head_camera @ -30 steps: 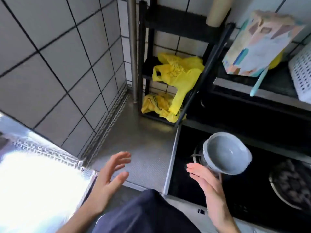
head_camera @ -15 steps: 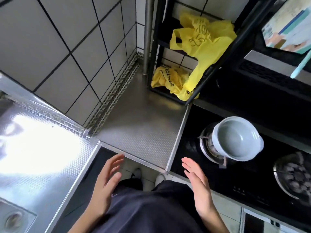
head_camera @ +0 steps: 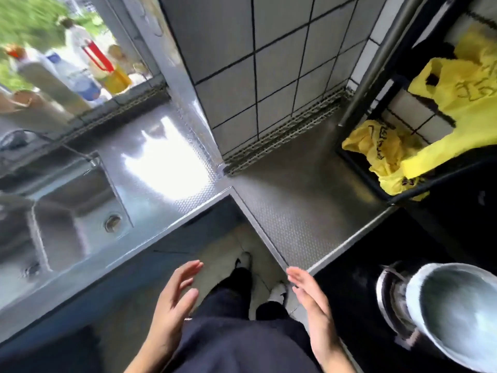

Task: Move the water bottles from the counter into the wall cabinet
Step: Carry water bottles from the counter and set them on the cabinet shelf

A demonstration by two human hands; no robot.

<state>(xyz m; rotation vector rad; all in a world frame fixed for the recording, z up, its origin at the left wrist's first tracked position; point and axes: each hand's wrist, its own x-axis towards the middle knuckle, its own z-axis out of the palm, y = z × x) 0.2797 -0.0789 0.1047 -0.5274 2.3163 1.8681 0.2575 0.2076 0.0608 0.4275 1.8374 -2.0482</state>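
Note:
My left hand (head_camera: 173, 302) and my right hand (head_camera: 313, 305) hang in front of my body, palms facing each other, fingers apart, holding nothing. Both are below the inner corner of the steel counter (head_camera: 285, 200). Several blurred bottles stand on the window sill at the top left, among them a clear one with a blue cap (head_camera: 74, 74) and one with a red handle (head_camera: 100, 61). No wall cabinet is in view.
A steel sink (head_camera: 70, 224) is set into the counter at the left. A black rack (head_camera: 419, 184) with yellow plastic bags (head_camera: 387, 154) stands at the right corner. A grey pot (head_camera: 454, 310) sits on the black stove at the lower right.
The view has swung left, bringing the sink and the window sill bottles into sight. My hands have stayed open in front of me, drawn back from the counter.

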